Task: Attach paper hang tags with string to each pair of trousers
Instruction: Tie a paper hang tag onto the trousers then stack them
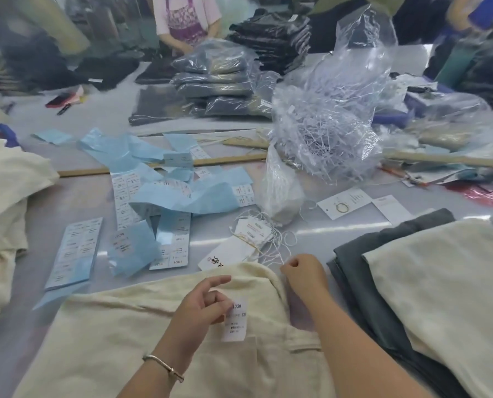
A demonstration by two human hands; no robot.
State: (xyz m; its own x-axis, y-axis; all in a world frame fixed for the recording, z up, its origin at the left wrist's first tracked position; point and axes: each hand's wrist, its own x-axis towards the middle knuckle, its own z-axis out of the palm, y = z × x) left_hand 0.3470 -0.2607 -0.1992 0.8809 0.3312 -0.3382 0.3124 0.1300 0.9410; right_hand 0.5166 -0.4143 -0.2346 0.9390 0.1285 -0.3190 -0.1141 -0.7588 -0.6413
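Cream trousers [119,334] lie flat on the table in front of me. My left hand [202,305] pinches a small white printed label [235,323] just above the fabric. My right hand [304,272] hovers at the waistband's far right corner with its fingers curled; whether it holds a string, I cannot tell. Just beyond the waistband lies a loose pile of white hang tags [251,234] with tangled white strings [279,242].
Blue backing sheets and sticker sheets [165,185] litter the middle. A stack of grey and cream trousers [429,282] lies at right, cream garments [7,202] at left. A bag of plastic fasteners [323,124] and bagged dark clothes [219,84] stand behind. A person works at the far side.
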